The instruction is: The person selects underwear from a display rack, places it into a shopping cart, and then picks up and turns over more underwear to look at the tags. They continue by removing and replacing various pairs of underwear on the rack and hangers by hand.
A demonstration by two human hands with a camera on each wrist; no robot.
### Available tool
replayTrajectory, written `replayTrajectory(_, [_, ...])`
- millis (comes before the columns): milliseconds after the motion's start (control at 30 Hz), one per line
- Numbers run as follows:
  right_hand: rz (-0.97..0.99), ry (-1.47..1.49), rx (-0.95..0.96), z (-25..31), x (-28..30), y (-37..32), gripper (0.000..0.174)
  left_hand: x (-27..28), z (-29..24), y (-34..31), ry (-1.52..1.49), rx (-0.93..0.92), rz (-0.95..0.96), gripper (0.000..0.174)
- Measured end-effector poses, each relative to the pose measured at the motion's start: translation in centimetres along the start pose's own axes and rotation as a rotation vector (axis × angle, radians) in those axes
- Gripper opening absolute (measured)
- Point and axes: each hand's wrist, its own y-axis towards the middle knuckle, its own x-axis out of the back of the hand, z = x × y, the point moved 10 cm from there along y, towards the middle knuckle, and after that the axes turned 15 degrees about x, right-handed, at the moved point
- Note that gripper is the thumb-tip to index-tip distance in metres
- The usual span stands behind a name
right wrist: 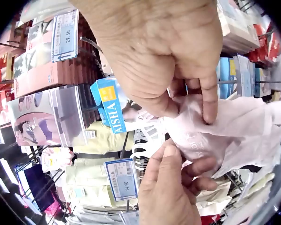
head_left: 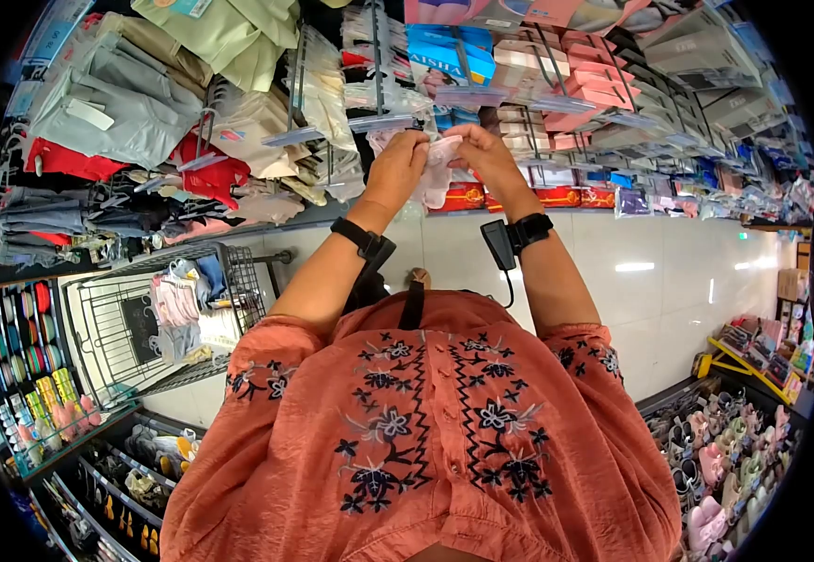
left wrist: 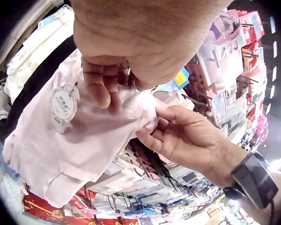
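A pale pink garment point(head_left: 438, 174) hangs between both hands in front of the display rack. The left hand point(head_left: 396, 175) pinches its upper edge on one side, and the right hand point(head_left: 491, 166) pinches the other side. A round white tag point(left wrist: 64, 106) lies on the cloth point(left wrist: 70, 140) in the left wrist view, beside the curled fingers of the left hand point(left wrist: 145, 42). Faint lettering shows near the right hand point(left wrist: 189, 140). In the right wrist view, a white plastic hanger point(right wrist: 151, 136) stands at the garment's point(right wrist: 243, 126) edge, close to both hands' fingertips.
Hanging clothes point(head_left: 112, 103) fill the rack at the left, with boxed packs point(head_left: 603, 80) on hooks at the right. A wire shopping cart point(head_left: 112, 323) holding garments stands at the lower left. Shoes point(head_left: 716, 468) are displayed at the lower right, beyond the tiled floor point(head_left: 631, 281).
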Motion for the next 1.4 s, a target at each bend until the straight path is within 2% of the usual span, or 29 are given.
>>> replayTrajectory(100, [-0.001,0.014,0.012,-0.1,0.1,0.0,0.025,0.2,-0.4,-0.3,-0.057,0.001,-0.004,0.033])
replayTrajectory(300, [-0.017,-0.006,0.011,0.4,0.3,-0.2,0.026,0.1,-2.8,-0.5,0.135,-0.039,-0.057,0.057])
replayTrajectory(400, [-0.043,0.062,0.018,0.1,0.5,-0.2,0.024,-0.4,-2.5,0.3,0.241,0.021,-0.059,0.060])
replayTrajectory(600, [-0.100,0.123,-0.018,-0.6,1.0,-0.4,0.020,-0.5,-2.4,1.6,0.156,0.071,-0.085,0.052])
replayTrajectory(900, [-0.103,0.027,0.009,-0.1,1.1,-0.3,0.019,-0.8,-1.3,1.9,0.075,-0.018,-0.074,0.038])
replayTrajectory(1033, [-0.120,0.030,0.045,0.3,1.1,0.6,0.019,-0.6,-1.4,1.8,0.037,-0.007,-0.057,0.036])
replayTrajectory(1233, [-0.170,0.029,-0.010,0.8,1.4,1.2,0.020,-0.5,-1.7,1.6,0.015,0.027,-0.010,0.035])
replayTrajectory(1400, [-0.131,0.118,-0.017,0.5,1.2,1.4,0.020,-0.5,-1.7,1.5,0.014,0.036,0.000,0.035])
